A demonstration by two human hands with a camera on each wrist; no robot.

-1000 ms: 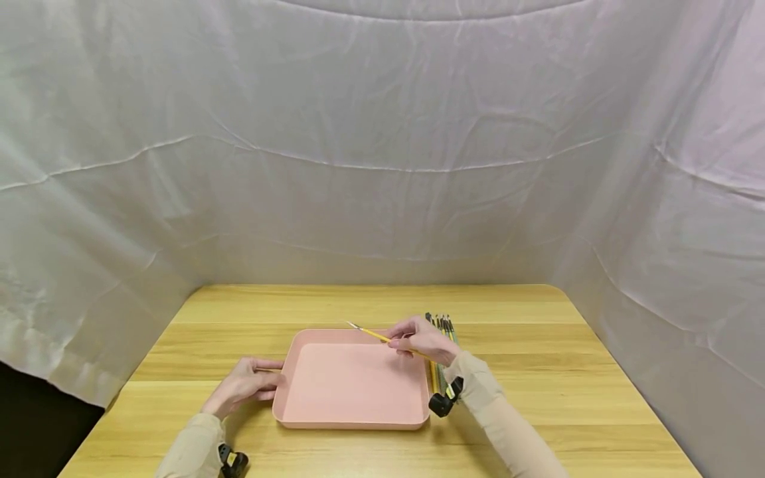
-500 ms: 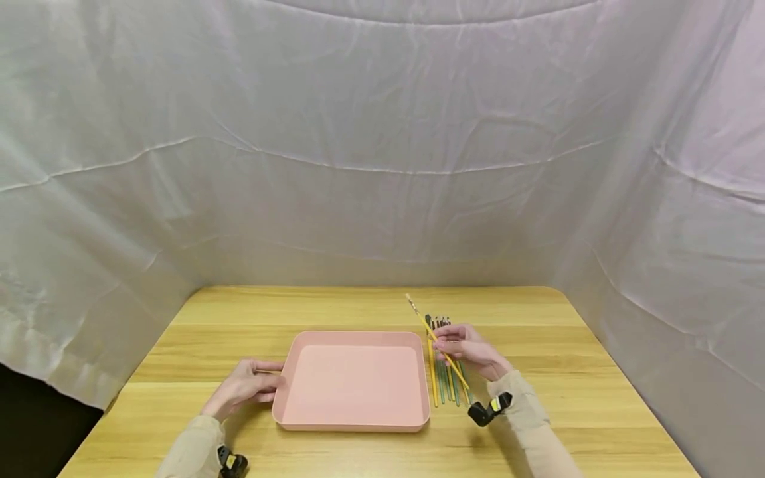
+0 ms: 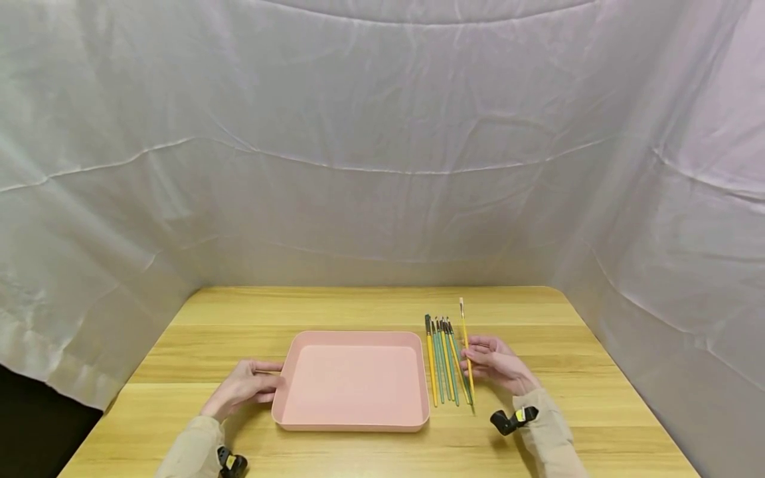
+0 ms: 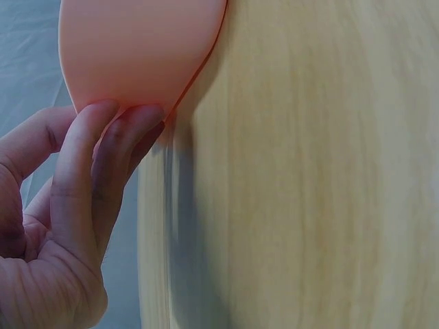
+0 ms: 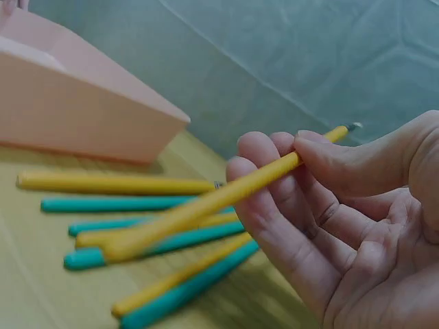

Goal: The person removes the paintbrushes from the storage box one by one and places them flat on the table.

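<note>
The right hand (image 3: 499, 364) pinches a yellow brush (image 3: 466, 352) beside the row of brushes (image 3: 443, 362) near the table's right edge; the left hand (image 3: 245, 385), fingers straight, touches the pink tray (image 3: 352, 425), which holds nothing yet.

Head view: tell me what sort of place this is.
Probably a staged recording booth, not a lived-in room: a white cloth backdrop encloses a wooden table, which holds only a pink tray and paintbrushes, one in the right hand.

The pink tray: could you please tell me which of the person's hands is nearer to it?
Left. The left hand touches the pink tray at its left wall. The right hand is apart from it, beyond the paintbrushes on the table, pinching a yellow paintbrush.
</note>
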